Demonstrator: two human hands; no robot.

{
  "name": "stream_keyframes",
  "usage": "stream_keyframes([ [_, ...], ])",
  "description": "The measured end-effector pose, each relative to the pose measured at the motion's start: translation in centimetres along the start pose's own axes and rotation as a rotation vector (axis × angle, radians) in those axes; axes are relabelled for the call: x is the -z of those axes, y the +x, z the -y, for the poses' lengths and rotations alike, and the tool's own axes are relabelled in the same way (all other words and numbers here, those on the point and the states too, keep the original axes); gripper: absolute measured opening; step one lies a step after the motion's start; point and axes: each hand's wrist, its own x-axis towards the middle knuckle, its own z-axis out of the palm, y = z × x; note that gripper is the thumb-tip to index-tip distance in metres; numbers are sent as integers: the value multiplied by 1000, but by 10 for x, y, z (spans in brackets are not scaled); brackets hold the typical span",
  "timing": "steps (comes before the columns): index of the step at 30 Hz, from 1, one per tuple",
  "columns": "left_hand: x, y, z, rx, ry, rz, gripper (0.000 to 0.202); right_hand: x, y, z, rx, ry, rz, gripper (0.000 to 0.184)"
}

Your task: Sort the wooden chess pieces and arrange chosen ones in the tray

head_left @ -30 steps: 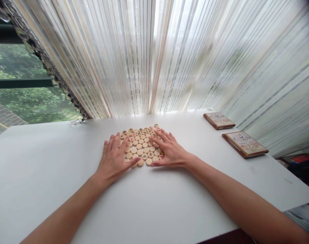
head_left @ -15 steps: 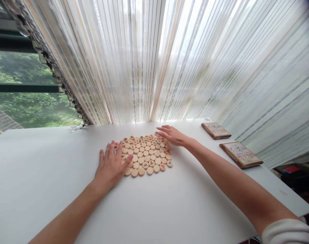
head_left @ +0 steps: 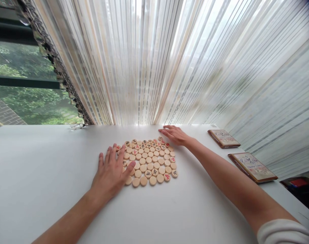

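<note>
Round wooden Chinese chess pieces (head_left: 146, 160) lie packed in one flat layer on the white table (head_left: 149, 213). Many show plain faces; others bear red or black characters, mostly along the far rows. With fingers spread, my left hand (head_left: 110, 169) rests against the left side of the group and covers a few pieces there. My right hand (head_left: 176, 135) is by the far right corner, fingers stretched out to the left, just beyond a black-marked piece (head_left: 160, 138). Neither hand grips a piece.
Two flat decorated boxes, a farther box (head_left: 224, 138) and a nearer box (head_left: 253, 166), lie along the table's right side. A sheer striped curtain (head_left: 134, 67) hangs behind the far edge. At the left is a window (head_left: 29, 64) with greenery outside.
My right hand has shifted off the far right pieces toward the far edge, uncovering several of them. My left hand stays at the left side. The camera view has moved slightly.
</note>
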Motion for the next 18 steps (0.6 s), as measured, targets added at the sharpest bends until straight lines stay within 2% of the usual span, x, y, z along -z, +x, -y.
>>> stream_keyframes([
  [3,-2,0,1,0,-4,-13,84,0,14,-7,-11,-17,-60,44],
  [6,-6,0,3,-10,-3,-32,83,-6,29,-14,-33,-17,-117,38],
  [13,-10,0,5,-17,1,-58,79,-19,58,-16,-229,47,-198,35],
  [16,-6,0,3,1,-27,-18,81,-16,47,-9,-247,104,-229,33],
  [18,-2,0,1,3,-44,-6,83,-15,21,-1,-228,148,-233,36],
])
